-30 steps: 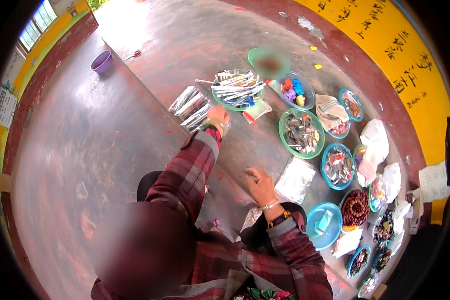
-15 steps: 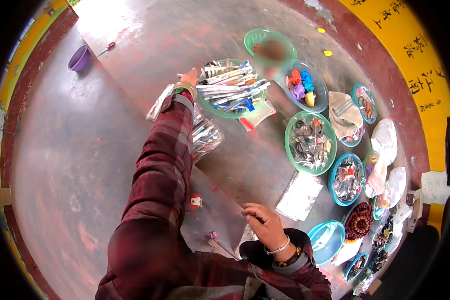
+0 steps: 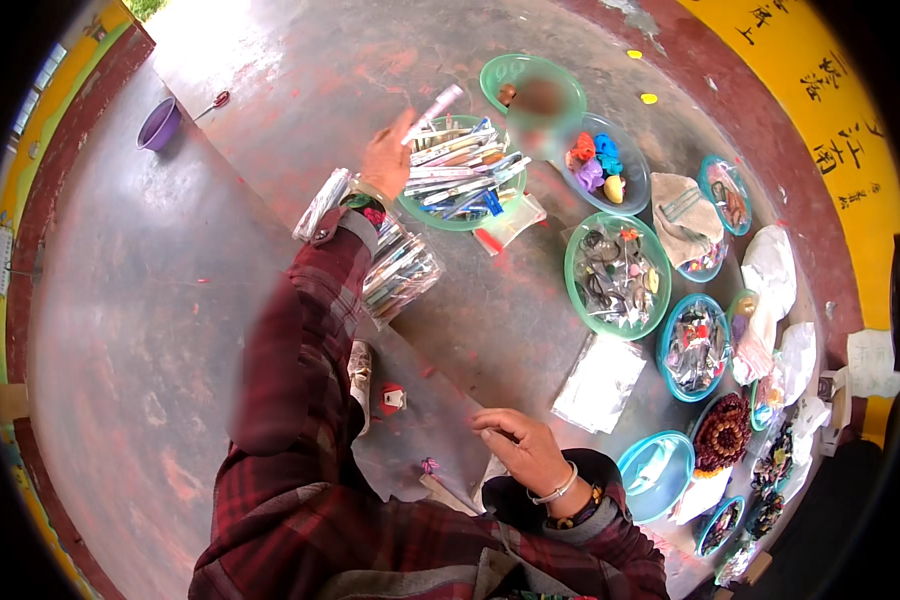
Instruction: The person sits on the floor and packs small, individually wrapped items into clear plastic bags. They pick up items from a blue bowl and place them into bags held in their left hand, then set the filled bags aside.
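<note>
Pen (image 3: 435, 112), one pale piece, is clamped in the fingers of the left hand (image 3: 385, 162) at twelve o'clock, its tip by the eleven-o'clock edge of one green basin (image 3: 460, 225) heaped with uncountable pens. Two pen bundles (image 3: 405, 275) lie at seven and nine o'clock from that basin. One right hand (image 3: 530, 455) curls at five o'clock; whether its fingertips meet, I cannot tell. One purple basin (image 3: 158, 125) stands at ten o'clock

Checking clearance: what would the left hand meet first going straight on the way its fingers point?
Ahead of the left hand, the way looks free over the floor, passing left of the farthest green basin, though depth is unclear.
</note>
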Available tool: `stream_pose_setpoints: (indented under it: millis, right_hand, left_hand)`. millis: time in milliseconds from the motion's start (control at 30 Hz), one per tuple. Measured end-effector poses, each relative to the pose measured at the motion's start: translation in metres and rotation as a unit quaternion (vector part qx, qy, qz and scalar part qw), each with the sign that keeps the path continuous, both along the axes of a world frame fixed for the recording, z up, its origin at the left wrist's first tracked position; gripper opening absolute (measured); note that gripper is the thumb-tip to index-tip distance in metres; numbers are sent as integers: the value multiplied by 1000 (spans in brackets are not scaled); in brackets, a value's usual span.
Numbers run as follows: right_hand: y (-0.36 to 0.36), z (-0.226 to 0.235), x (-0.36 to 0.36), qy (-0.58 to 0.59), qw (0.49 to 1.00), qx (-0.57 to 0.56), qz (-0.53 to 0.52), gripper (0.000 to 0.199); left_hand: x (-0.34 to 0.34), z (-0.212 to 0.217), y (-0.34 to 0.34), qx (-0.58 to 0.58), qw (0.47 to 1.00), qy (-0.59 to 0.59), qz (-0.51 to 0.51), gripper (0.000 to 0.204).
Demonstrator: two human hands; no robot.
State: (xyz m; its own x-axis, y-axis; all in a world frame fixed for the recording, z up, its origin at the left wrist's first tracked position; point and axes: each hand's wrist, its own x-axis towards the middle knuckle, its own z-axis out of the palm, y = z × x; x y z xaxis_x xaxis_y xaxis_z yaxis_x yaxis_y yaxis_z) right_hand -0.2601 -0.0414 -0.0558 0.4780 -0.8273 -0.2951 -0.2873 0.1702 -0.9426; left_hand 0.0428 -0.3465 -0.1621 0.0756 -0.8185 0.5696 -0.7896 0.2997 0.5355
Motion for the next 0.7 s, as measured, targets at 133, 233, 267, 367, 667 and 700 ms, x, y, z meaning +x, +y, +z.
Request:
stream_pose_setpoints:
  millis: [133, 233, 267, 367, 667, 700]
  right_hand:
    - [5, 0, -1, 19, 999, -34, 23, 17]
    - [6, -5, -2, 30, 999, -40, 15, 17]
    - [6, -6, -2, 32, 999, -41, 14, 18]
    - [6, -10, -4, 34, 999, -37, 3, 18]
    - [6, -9, -7, 68, 997, -44, 1, 18]
    - [5, -11, -16, 79, 996, -39, -16, 18]
  left_hand:
    - [-14, -5, 18, -7, 987, -138, -77, 36]
    - [-25, -10, 23, -3, 989, -139, -47, 32]
    - [-26, -12, 24, -5, 990, -138, -31, 31]
    - [-43, -9, 33, -63, 995, -69, 31, 22]
    - [-177, -84, 94, 181, 774, 577, 187, 20]
    - [-199, -75, 97, 216, 754, 597, 168, 16]
